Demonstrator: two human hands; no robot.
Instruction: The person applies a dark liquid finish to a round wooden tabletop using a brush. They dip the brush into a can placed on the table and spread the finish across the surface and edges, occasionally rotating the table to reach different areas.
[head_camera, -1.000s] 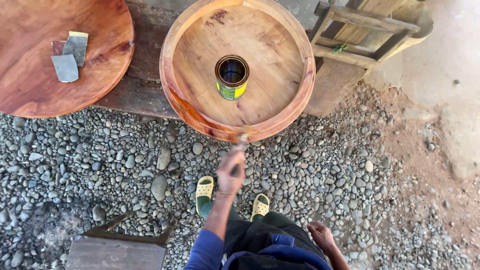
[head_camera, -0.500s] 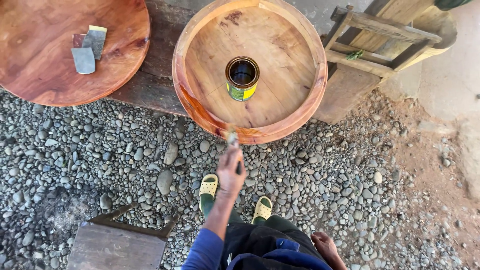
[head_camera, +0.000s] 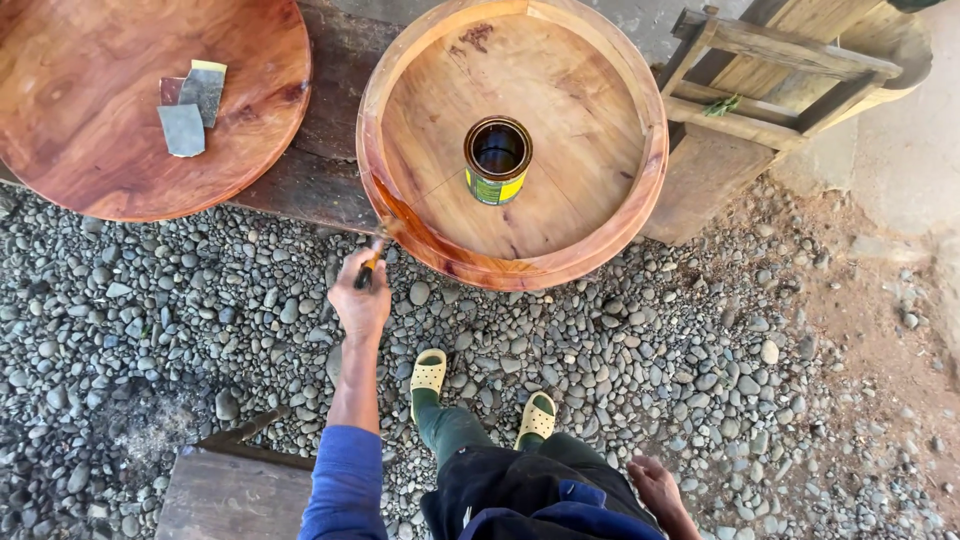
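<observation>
head view: brush (head_camera: 372, 262) against tray rim (head_camera: 400, 215)

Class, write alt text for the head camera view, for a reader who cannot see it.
The left hand holds a brush to the rim of a round wooden tray with an open can inside. The right hand rests by the knee, above gravel.

Bright, even daylight; soft shadows, sharp focus, wide-angle edges.

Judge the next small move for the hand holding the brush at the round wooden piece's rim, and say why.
Probably draw the brush further along the outer rim of the round wooden piece: the left hand holds it at the glossy lower-left edge, and the open can sits in the middle.
</observation>
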